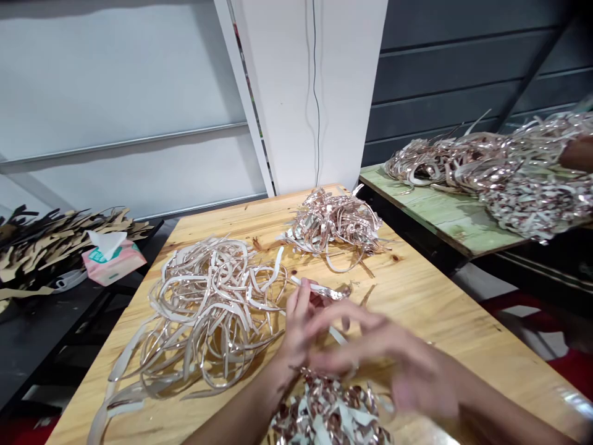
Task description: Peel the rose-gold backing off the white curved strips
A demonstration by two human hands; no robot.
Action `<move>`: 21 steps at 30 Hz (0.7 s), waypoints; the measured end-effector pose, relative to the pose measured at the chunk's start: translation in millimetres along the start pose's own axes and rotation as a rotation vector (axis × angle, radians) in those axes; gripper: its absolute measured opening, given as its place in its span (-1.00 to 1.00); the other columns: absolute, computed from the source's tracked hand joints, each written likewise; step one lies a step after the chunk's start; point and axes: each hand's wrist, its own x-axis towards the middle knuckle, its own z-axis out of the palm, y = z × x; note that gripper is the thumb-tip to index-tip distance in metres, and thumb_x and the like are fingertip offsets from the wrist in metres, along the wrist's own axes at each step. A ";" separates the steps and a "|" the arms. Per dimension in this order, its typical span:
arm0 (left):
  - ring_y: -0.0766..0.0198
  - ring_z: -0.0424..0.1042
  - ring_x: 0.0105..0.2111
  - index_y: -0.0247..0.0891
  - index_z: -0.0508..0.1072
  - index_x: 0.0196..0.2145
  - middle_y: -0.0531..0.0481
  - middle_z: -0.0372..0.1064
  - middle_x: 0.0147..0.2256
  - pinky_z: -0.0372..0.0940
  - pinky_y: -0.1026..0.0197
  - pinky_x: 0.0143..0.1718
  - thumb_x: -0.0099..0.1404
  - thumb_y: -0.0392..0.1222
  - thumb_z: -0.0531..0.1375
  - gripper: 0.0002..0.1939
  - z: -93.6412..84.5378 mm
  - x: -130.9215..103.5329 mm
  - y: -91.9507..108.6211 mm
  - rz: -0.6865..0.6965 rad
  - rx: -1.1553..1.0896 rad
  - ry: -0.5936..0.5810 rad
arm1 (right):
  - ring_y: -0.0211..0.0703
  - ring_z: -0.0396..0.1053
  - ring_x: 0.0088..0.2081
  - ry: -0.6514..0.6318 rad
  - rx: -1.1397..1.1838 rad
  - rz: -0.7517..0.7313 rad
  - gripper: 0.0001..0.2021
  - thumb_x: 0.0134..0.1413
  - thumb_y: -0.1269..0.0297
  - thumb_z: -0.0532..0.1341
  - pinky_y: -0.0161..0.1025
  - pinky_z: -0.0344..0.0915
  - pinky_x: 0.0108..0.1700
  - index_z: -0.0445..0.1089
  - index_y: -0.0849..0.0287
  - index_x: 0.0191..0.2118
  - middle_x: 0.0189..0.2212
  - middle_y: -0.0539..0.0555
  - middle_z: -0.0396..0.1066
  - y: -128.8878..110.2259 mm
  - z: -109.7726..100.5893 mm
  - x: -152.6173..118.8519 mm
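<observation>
My left hand (299,327) is closed on a rose-gold and white foil strip (324,290), which sticks out past its fingertips above the table. My right hand (393,355), blurred by motion, reaches across from the right with its fingers stretched and apart, partly covering the left. Nothing shows clearly in it. Directly below both hands lies a bunch of short, crinkled foil strips (331,414), cut off by the bottom edge. Left of my left hand spreads a loose, tangled heap of long foil strips (217,315).
A foil pile (336,219) sits at the wooden table's (440,321) far end. On the right, a green-topped table (445,216) bears more foil bunches (500,161), with another person's hand (577,154) beside them. At left are a tissue box (113,262) and brown paper strips (50,241).
</observation>
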 end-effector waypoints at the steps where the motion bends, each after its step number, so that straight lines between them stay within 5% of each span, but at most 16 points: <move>1: 0.21 0.48 -0.39 -0.20 0.46 -0.33 -0.05 0.47 -0.39 0.41 0.16 -0.32 0.34 0.30 0.23 -0.54 1.1 0.2 2.5 -0.014 -0.039 -0.011 | 0.14 0.37 0.15 0.203 -0.075 0.018 -0.64 0.43 0.07 0.06 0.16 0.23 0.21 0.50 -0.11 0.15 0.10 0.15 0.47 6.1 -7.2 -2.8; 2: 0.22 0.48 -0.38 -0.21 0.47 -0.32 -0.05 0.49 -0.36 0.41 0.16 -0.30 0.31 0.28 0.26 -0.55 2.5 0.8 5.1 -0.042 -0.114 -0.025 | 0.14 0.34 0.16 0.347 -0.223 0.058 -0.65 0.40 0.17 0.11 0.17 0.20 0.22 0.45 -0.11 0.20 0.11 0.15 0.45 14.1 -13.5 -5.2; 4: 0.24 0.49 -0.34 -0.24 0.48 -0.26 -0.03 0.51 -0.30 0.42 0.18 -0.23 0.22 0.20 0.38 -0.57 5.1 2.4 9.5 -0.106 -0.291 -0.034 | 0.25 0.26 0.19 0.432 -0.609 0.161 -0.50 0.19 0.26 0.28 0.23 0.12 0.23 0.38 -0.02 0.25 0.17 0.20 0.40 33.4 -22.2 -7.9; 6: 0.27 0.48 -0.34 -0.25 0.48 -0.24 0.00 0.51 -0.30 0.41 0.19 -0.20 0.13 0.11 0.47 -0.56 6.3 3.6 12.1 -0.148 -0.419 -0.016 | 0.31 0.28 0.15 0.365 -0.835 0.282 -0.52 0.14 0.29 0.32 0.23 0.13 0.15 0.41 0.07 0.20 0.14 0.25 0.42 52.0 -24.7 -7.8; 8: 0.27 0.47 -0.34 -0.25 0.47 -0.25 0.01 0.49 -0.32 0.40 0.20 -0.22 0.16 0.15 0.45 -0.55 5.6 3.3 12.5 -0.140 -0.429 -0.023 | 0.25 0.35 0.07 0.309 -0.917 0.326 -0.78 0.28 0.31 0.22 0.15 0.15 0.06 0.50 0.12 0.00 0.03 0.24 0.50 64.1 -22.6 -5.8; 11: 0.23 0.44 -0.30 -0.22 0.47 -0.15 -0.05 0.47 -0.25 0.36 0.20 -0.23 0.24 0.25 0.35 -0.51 2.6 -1.4 10.0 0.031 -0.264 -0.128 | 0.05 0.43 -0.19 0.348 -0.776 0.340 -0.74 0.45 0.29 0.05 -0.04 0.20 -0.09 0.46 0.14 -0.22 -0.27 0.14 0.55 66.6 -16.6 -2.8; 16: 0.17 0.40 -0.16 -0.12 0.38 0.17 -0.08 0.40 -0.07 0.32 0.18 -0.08 0.10 0.04 0.51 -0.26 0.6 -10.2 7.9 0.260 0.146 -0.305 | -0.19 0.23 -0.50 0.322 -0.186 0.385 -0.62 0.50 0.04 0.00 -0.27 0.13 -0.42 0.42 0.15 -0.22 -0.52 -0.05 0.30 53.1 -5.4 -1.4; 19: 0.08 0.42 -0.07 -0.19 0.58 -0.04 -0.14 0.46 -0.07 0.29 0.12 0.03 0.39 0.14 0.24 -0.62 0.5 -10.9 12.0 0.251 0.297 -0.316 | -0.23 0.16 -0.49 0.212 0.019 0.358 -0.62 0.46 0.00 0.06 -0.30 0.10 -0.45 0.41 0.16 -0.27 -0.50 -0.06 0.24 50.1 2.5 -0.6; 21: 0.07 0.43 -0.08 -0.22 0.64 -0.18 -0.16 0.49 -0.11 0.28 0.12 0.01 0.48 0.17 0.10 -0.54 -0.7 -10.1 14.4 0.287 0.366 -0.254 | -0.23 0.17 -0.49 0.182 0.065 0.372 -0.63 0.44 -0.01 0.10 -0.30 0.10 -0.45 0.41 0.16 -0.28 -0.50 -0.07 0.26 50.9 4.9 -0.2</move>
